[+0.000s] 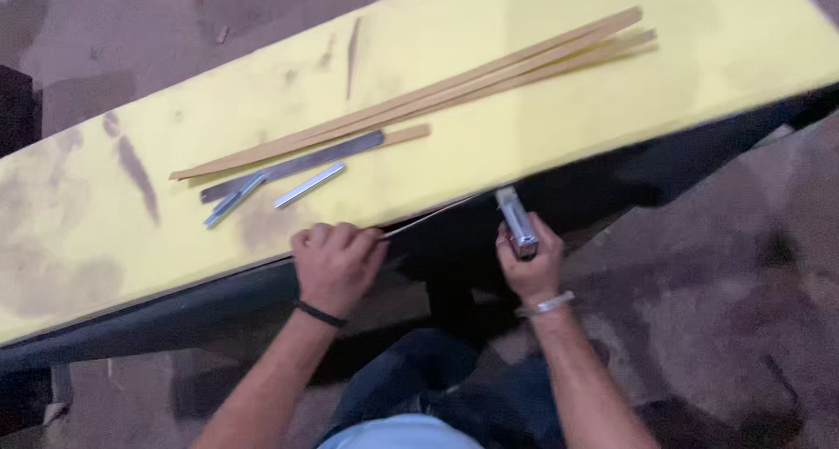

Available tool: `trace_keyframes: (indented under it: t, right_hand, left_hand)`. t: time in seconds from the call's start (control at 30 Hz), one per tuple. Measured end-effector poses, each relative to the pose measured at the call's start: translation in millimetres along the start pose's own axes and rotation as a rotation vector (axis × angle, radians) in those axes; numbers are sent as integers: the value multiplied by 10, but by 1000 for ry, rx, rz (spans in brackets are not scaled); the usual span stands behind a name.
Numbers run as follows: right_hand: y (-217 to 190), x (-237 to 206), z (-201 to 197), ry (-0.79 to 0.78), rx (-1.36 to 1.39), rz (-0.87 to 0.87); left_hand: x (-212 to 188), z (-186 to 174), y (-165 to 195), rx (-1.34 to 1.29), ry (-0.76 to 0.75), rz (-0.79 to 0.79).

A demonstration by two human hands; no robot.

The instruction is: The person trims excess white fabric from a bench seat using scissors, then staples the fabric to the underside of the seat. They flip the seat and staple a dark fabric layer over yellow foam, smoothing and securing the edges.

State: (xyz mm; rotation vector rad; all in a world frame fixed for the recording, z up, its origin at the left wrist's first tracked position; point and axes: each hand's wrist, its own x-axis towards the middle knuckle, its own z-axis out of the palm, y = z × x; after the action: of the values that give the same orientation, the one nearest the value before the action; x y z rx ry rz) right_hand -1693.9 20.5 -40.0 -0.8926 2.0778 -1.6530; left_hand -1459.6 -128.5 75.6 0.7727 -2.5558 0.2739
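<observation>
I see my left hand [336, 261] pinching a thin strip [428, 217] at the yellow board [524, 143] edge; my right hand [527, 261] grips a metal tool [516, 222] just below that edge.

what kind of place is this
Probably a woodworking shop: a long yellow board carries thin wood strips and metal bars, and the right hand holds a metal tool.
</observation>
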Motion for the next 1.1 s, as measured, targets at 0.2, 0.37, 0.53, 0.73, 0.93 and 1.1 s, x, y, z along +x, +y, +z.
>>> trace_keyframes:
  t: [0.2, 0.37, 0.53, 0.73, 0.93, 1.1]
  right_hand:
    - [-396, -556, 323, -263, -80, -107]
    - [-718, -830, 944, -314, -69, -51]
    - [-684, -923, 1416, -166, -73, -265]
    - [-499, -938, 1682, -58, -202, -151]
    - [-854, -1399, 1795, -121, -141, -135]
    - [-1258, -1788, 2436, -290, -127, -97]
  left_hand:
    - [-277, -170, -595, -194, 59, -29]
    - [-310, -133, -703, -260, 102, 5]
    - [-311, -56, -741, -302, 90, -29]
    - [-795, -252, -1138, -272, 125, 132]
    - [-1402, -699, -1963, -172, 65, -91]
    - [-1459, -675, -2191, -220, 34, -222]
